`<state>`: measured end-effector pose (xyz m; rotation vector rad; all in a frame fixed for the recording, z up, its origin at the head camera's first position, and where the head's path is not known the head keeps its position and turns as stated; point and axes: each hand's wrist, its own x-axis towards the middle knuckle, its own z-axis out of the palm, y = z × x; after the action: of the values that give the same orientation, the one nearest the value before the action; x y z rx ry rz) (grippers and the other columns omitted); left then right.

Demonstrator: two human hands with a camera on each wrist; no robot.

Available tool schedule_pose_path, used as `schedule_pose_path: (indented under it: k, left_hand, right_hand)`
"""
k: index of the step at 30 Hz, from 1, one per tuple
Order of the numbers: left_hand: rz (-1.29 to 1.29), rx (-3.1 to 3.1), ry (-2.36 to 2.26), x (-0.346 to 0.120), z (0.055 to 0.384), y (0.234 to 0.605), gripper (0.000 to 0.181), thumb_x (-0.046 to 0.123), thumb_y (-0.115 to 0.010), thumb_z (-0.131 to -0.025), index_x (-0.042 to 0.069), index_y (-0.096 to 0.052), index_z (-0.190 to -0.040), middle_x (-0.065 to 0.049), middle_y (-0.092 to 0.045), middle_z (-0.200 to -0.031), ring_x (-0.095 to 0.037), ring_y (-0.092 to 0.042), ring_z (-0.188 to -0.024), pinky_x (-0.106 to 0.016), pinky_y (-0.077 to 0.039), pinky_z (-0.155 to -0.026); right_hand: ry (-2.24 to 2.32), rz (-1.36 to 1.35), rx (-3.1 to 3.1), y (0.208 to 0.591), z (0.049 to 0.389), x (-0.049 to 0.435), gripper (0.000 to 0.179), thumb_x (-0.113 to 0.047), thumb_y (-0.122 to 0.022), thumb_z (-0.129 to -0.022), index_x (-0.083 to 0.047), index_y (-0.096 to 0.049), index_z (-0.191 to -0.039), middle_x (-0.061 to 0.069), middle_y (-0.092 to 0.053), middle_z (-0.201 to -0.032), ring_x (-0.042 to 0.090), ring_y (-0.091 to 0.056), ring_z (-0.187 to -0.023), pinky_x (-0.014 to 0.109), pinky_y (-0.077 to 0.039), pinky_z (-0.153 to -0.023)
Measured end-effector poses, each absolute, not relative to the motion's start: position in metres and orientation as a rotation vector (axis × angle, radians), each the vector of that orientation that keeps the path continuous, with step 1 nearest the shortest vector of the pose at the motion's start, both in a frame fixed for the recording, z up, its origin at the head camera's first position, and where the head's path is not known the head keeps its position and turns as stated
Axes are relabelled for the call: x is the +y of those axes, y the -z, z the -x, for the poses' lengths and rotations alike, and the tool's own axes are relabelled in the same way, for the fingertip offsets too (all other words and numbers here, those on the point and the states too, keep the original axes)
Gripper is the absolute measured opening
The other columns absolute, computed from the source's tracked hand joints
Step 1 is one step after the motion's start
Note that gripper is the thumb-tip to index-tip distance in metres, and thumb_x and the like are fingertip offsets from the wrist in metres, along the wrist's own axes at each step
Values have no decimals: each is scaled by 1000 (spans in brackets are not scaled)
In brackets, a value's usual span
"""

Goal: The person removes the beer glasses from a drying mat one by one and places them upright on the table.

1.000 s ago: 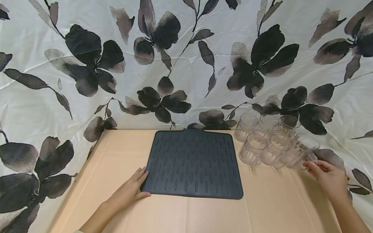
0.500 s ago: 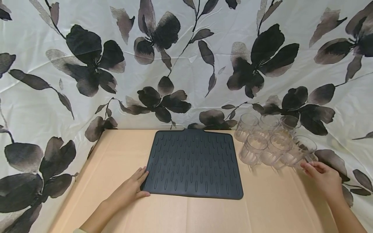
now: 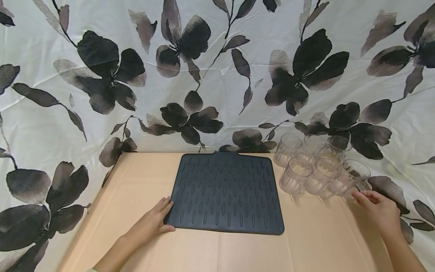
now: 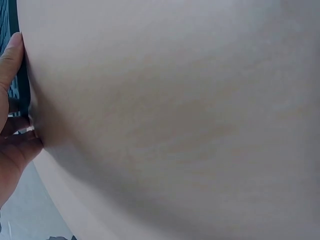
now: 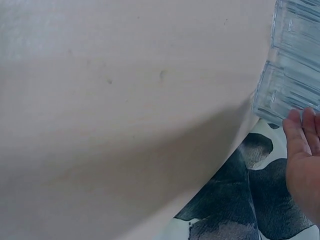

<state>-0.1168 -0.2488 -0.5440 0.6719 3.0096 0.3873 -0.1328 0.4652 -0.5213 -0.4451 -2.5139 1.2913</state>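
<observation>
A dark grey ridged mat [image 3: 225, 192] lies flat on the table. My left hand [image 3: 147, 223] rests at its near left corner, fingers along the side edge and thumb by the front edge. In the left wrist view the fingertips [image 4: 15, 42] touch the mat's rim. To the right of the mat stand several clear glass mugs [image 3: 299, 170], grouped in two rows. At the nearest right-hand mug [image 3: 350, 177], my right hand [image 3: 380, 209] pinches the handle. The right wrist view shows its fingertips [image 5: 295, 115] against the ribbed glass; the thumb is hidden there.
The light wooden-coloured table [image 3: 217, 249] extends in front of the mat and to its left. A white cloth with dark flowers [image 3: 217, 83] hangs behind and shows at both sides. The mugs stand close together near the right edge.
The nearest right-hand mug has shifted slightly left toward the others and looks more upright than before, with my right hand moving along. My left hand and the mat have stayed in place.
</observation>
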Motion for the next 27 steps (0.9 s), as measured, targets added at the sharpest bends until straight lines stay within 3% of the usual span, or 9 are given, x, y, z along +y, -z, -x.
schedule_pose_path:
  k: [4, 9, 17, 23, 27]
  left_hand:
    - [-676, 3011, -376, -251, 118, 544, 92, 53, -79, -82, -9, -53, -145, -30, -42, -158, -48, -41, -146, -53, -50, -107]
    - [-686, 3024, -397, -250, 119, 545, 93, 54, -79, -81, -9, -53, -144, -30, -43, -157, -48, -41, -146, -52, -50, -107]
    - [-668, 3030, -398, -247, 121, 544, 94, 56, -79, -81, -7, -53, -145, -28, -42, -158, -46, -42, -147, -52, -50, -107]
    - [-655, 3023, -388, -245, 121, 540, 94, 54, -81, -81, -8, -53, -145, -29, -42, -158, -46, -42, -147, -52, -50, -108]
    - [-639, 3024, -405, -243, 120, 539, 94, 54, -82, -80, -8, -54, -145, -28, -43, -158, -46, -42, -146, -53, -49, -108]
  right_hand:
    - [-1246, 436, -2528, 522, 131, 464, 19, -29, -75, -96, -39, -70, -81, -40, -63, -67, -24, -58, -65, 4, -42, -55]
    - [-1395, 364, -2492, 522, 134, 466, 13, -24, -74, -98, -31, -73, -87, -31, -71, -73, -18, -65, -68, 5, -49, -57]
    - [-1394, 347, -2520, 521, 135, 470, 7, -25, -73, -98, -28, -74, -92, -30, -72, -75, -17, -66, -69, 6, -49, -58]
    - [-1329, 333, -2511, 520, 133, 470, 17, -20, -73, -98, -35, -67, -93, -42, -64, -74, -21, -62, -67, 5, -49, -56]
    - [-1232, 311, -2528, 513, 132, 471, 6, -19, -71, -99, -24, -68, -98, -48, -57, -77, -26, -57, -70, 3, -47, -58]
